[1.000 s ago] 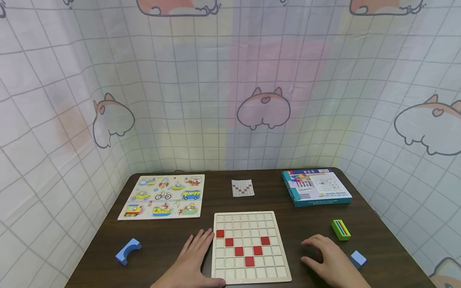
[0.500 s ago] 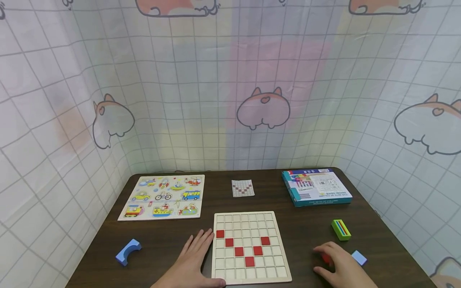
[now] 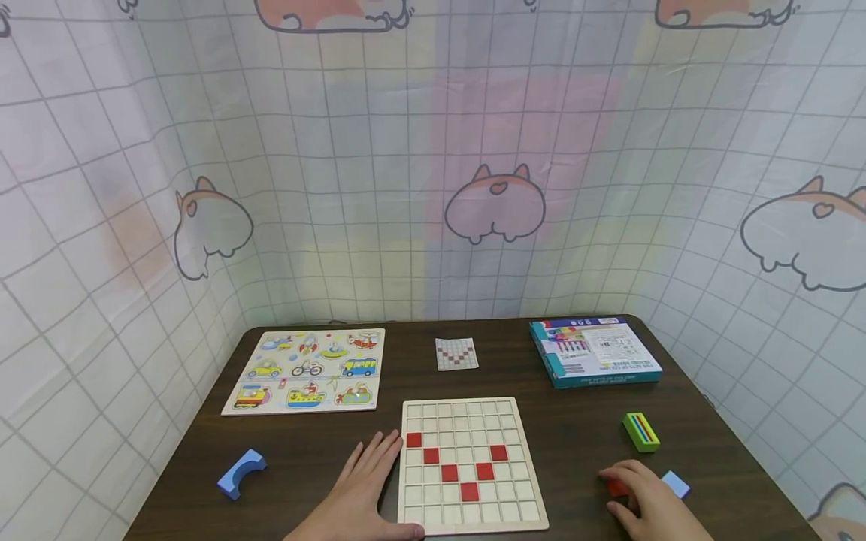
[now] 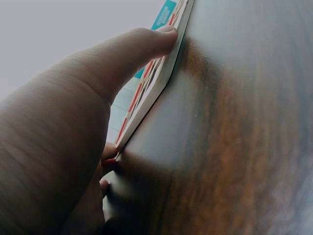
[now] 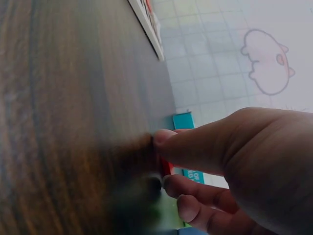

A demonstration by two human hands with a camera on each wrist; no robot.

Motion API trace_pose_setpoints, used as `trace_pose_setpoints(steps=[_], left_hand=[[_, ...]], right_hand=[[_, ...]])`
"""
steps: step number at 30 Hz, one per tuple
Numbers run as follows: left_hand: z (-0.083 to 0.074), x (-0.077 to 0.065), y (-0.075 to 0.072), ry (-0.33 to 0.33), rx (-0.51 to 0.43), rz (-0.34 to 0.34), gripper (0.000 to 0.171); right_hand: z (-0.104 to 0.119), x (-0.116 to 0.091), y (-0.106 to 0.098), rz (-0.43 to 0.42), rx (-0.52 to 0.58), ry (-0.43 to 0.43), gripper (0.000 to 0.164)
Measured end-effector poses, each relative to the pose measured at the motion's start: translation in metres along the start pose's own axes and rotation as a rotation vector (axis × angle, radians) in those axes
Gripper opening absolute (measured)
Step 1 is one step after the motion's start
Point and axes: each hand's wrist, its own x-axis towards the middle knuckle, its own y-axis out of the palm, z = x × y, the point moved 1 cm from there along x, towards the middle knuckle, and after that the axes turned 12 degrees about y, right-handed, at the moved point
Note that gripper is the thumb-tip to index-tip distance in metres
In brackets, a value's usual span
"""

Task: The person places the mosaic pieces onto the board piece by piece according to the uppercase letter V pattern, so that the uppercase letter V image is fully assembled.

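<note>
My left hand (image 3: 365, 488) rests flat at the left edge of a pale wooden grid board (image 3: 409, 518), its thumb on the near left corner. Several red square tiles (image 3: 469, 492) lie in the board's cells in a slanting V pattern. To the right of the board, my right hand (image 3: 652, 500) has its fingers and thumb curled round a red block (image 3: 617, 488), mostly covered by the hand. In the right wrist view, the red block (image 5: 167, 167) shows between thumb and fingertips, low at the tabletop. A blue block (image 3: 676, 485) sits just beyond that hand.
A green striped block (image 3: 640, 433) lies behind the right hand, and a teal box (image 3: 595, 352) at the back right. A small pattern card (image 3: 456, 354) is behind the board. Leftward are a picture puzzle (image 3: 304, 372) and a blue arch block (image 3: 241, 473).
My right hand has moved right, away from the board, and the red block has come into sight between its fingers. The left hand and board have stayed put.
</note>
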Motion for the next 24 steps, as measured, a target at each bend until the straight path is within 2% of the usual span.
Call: trace_pose_setpoints(steps=[12,16,24], left_hand=[[-0.0001,0.0000,0.0005,-0.005,0.007,0.004,0.140],[-0.0009,-0.0002,0.0002,-0.007,0.009,0.008,0.139],[-0.0010,-0.0004,-0.0007,-0.006,-0.001,0.008,0.139]], right_hand=[[-0.0080,0.0008,0.0042,-0.115,-0.064,-0.035,0.028],[-0.0069,0.0017,0.0054,-0.118,-0.064,-0.016,0.024],[-0.0003,0.0030,0.0062,-0.068,0.033,0.018,0.021]])
